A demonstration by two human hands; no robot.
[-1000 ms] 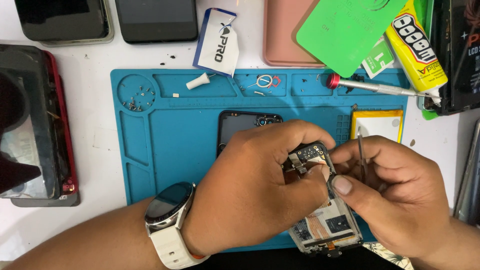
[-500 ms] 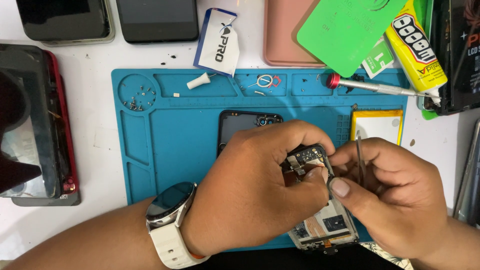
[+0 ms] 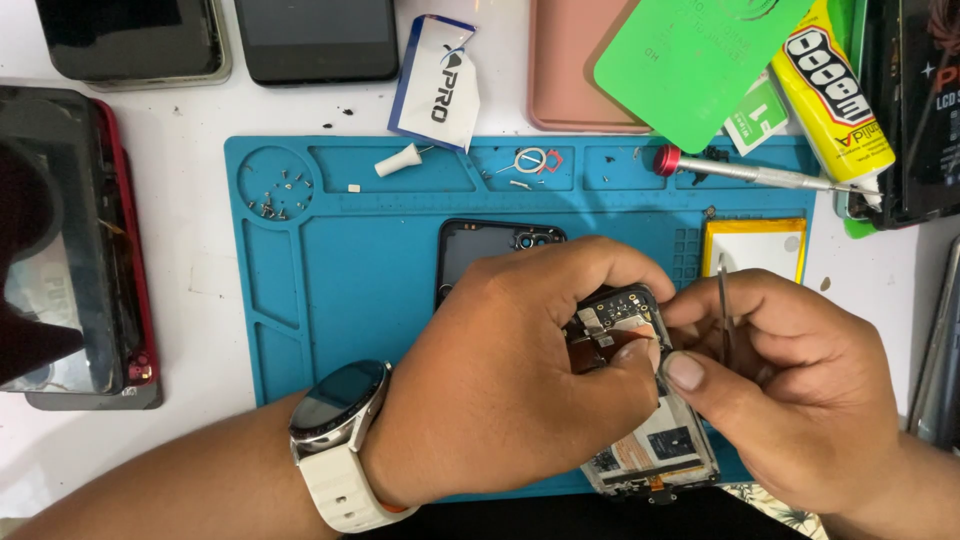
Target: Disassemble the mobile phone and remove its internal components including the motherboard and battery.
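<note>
We have the opened phone (image 3: 650, 440) at the worktop's near edge; our left hand (image 3: 520, 370) pinches its circuit board (image 3: 615, 315), our right hand (image 3: 790, 390) grips tweezers (image 3: 722, 310). Battery (image 3: 752, 248) already out, board not yet free.

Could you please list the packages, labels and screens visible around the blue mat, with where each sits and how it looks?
Glue tube: top right, yellow, black lettering.
Green card: top, bright green, tilted.
White tag: top centre, white, blue edge.
Dark phone: top, black screen.
Cracked screen: left, dark glass, red frame.
Smartwatch: left wrist, dark face, white strap.
</note>
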